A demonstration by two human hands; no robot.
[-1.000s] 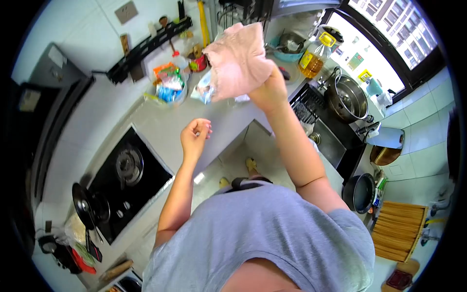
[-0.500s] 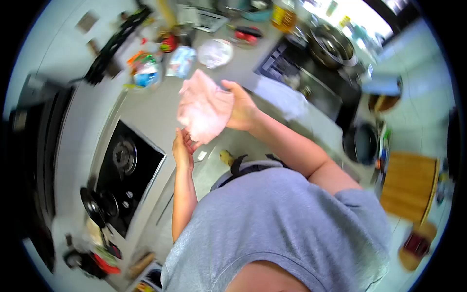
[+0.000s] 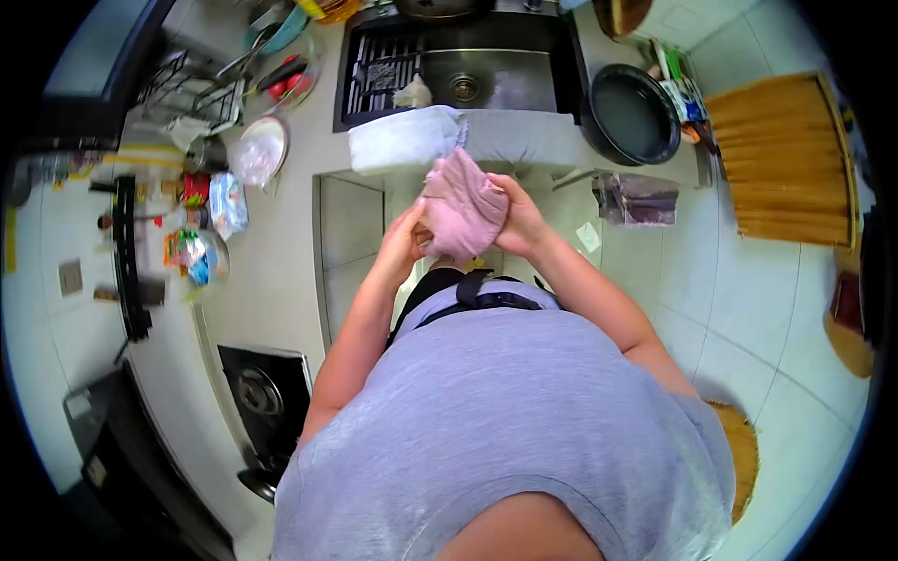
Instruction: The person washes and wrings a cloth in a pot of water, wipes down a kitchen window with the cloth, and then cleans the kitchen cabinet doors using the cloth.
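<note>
A crumpled pink cloth hangs between both hands, in front of the body and near the sink's front edge. My left hand grips its left side, with the fingertips partly hidden by the fabric. On the right side, my right hand holds the cloth with its thumb on top. Just beyond, a white towel lies over the counter edge beside the black sink.
A black basin stands right of the sink. On the left counter are a plate, a bowl with red items and a blue-white packet. The stove is at lower left.
The view has turned toward the sink. My right hand has brought the pink cloth down from over the counter to in front of the body, and my left hand has taken hold of it too.
</note>
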